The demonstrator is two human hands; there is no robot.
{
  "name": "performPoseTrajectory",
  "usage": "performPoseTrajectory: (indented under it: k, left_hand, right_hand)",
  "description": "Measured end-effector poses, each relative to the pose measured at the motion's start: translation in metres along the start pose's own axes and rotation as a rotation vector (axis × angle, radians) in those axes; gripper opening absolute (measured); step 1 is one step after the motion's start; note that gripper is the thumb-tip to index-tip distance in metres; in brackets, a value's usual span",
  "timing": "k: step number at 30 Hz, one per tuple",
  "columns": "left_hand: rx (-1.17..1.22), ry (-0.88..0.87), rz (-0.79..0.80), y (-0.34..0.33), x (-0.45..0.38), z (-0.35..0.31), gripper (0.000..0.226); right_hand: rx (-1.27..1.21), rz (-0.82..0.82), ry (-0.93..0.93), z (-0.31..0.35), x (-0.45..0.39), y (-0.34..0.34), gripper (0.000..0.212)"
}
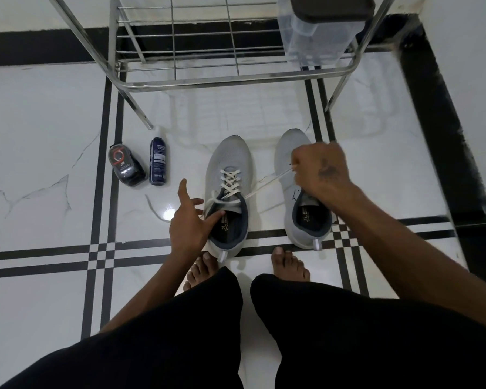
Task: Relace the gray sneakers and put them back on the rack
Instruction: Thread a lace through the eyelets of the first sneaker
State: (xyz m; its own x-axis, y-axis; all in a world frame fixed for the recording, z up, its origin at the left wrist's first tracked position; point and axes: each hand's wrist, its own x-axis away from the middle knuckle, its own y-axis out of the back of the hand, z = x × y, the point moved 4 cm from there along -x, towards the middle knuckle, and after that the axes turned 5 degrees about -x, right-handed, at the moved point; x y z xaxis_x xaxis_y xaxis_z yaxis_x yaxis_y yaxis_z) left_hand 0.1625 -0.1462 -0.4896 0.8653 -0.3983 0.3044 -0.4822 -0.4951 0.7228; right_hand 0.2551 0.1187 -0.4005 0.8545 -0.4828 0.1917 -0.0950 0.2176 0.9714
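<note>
Head view: hands (321, 169) pull lace (267, 183) above left sneaker (227, 164).

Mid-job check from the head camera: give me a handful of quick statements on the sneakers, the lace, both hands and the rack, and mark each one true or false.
1. The right hand pinches the white lace and pulls it taut across to the right. True.
2. Both sneakers are laced. False: only the left sneaker shows crossed lacing; the right sneaker shows none.
3. The sneakers already sit on the rack. False: both stand on the floor in front of it.
4. The left hand holds the left sneaker at its collar. True.
5. A dark spray bottle lies on the rack. False: it stands on the floor, left of the sneakers.
</note>
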Motion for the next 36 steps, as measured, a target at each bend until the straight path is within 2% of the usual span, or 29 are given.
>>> performPoseTrajectory:
  k: [3,5,7,8,9,10,12,14,18,22,26,30,36]
  left_hand:
    - [-0.036,-0.002,0.0,-0.002,0.0,-0.001,0.108]
    - [-0.057,-0.017,0.013,-0.002,-0.002,-0.001,0.105]
    - [-0.107,-0.048,0.009,-0.002,-0.004,-0.002,0.098]
    - [-0.14,-0.068,0.003,-0.001,-0.005,-0.004,0.093]
    - [-0.172,-0.082,-0.003,0.0,-0.005,-0.005,0.088]
    - [-0.193,-0.092,-0.008,0.002,-0.005,-0.007,0.082]
    - [-0.213,-0.092,-0.014,0.004,-0.005,-0.006,0.07]
    - [-0.21,-0.099,-0.01,0.005,-0.005,-0.005,0.058]
    - [-0.281,-0.15,0.044,0.003,-0.003,-0.012,0.043]
    - [-0.346,-0.211,0.122,0.024,-0.006,-0.02,0.039]
    - [-0.411,-0.386,0.212,0.073,-0.009,-0.033,0.029]
    - [-0.48,-0.503,0.175,0.128,-0.011,-0.077,0.025]
    - [-0.448,-0.632,0.009,0.18,-0.001,-0.149,0.011]
  right_hand:
    - [0.171,0.018,-0.176,-0.024,0.0,0.014,0.007]
    - [0.167,0.042,-0.068,-0.005,0.005,0.003,0.017]
    - [-0.106,0.168,0.057,0.032,0.011,-0.015,0.041]
    - [-0.266,0.305,0.05,0.049,0.016,-0.026,0.052]
    - [-0.372,0.422,0.05,0.065,0.02,-0.038,0.057]
    - [-0.396,0.473,0.074,0.076,0.021,-0.048,0.048]
    - [-0.34,0.401,0.071,0.072,0.018,-0.051,0.009]
    - [-0.31,0.314,0.006,0.054,0.014,-0.041,0.018]
    - [-0.174,0.239,0.019,0.049,0.015,-0.025,0.016]
    - [-0.362,0.37,-0.046,0.063,0.014,-0.012,0.03]
    - [-0.493,0.327,-0.013,0.061,0.009,0.038,0.011]
    - [-0.488,0.243,0.075,0.074,0.01,0.087,0.016]
    - [-0.471,0.054,0.192,0.089,0.017,0.14,0.004]
